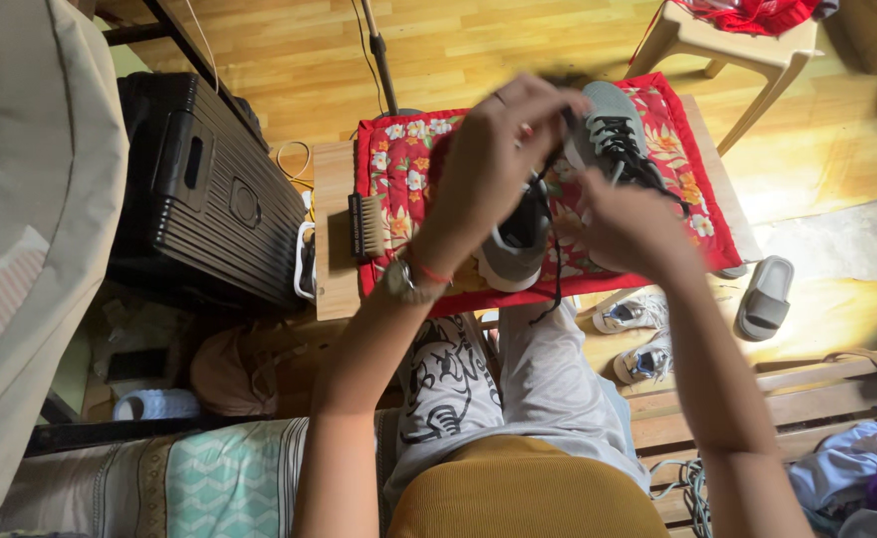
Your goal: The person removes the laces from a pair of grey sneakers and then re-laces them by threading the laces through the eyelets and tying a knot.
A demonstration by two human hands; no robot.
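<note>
A grey sneaker (613,125) with black laces rests tilted on a red floral cloth (398,164) that covers a low wooden table (331,199). My left hand (493,149) is raised over the shoe's heel end and pinches a black lace. My right hand (623,224) is at the shoe's side, fingers closed around the lace, whose loose end (556,289) hangs down toward my lap. A watch and a red thread are on my left wrist.
A shoe brush (367,226) lies at the cloth's left edge. A dark ribbed suitcase (209,189) stands left of the table. A plastic stool (727,45) is at the back right. A grey slide sandal (765,297) and white sneakers (637,334) lie on the floor at right.
</note>
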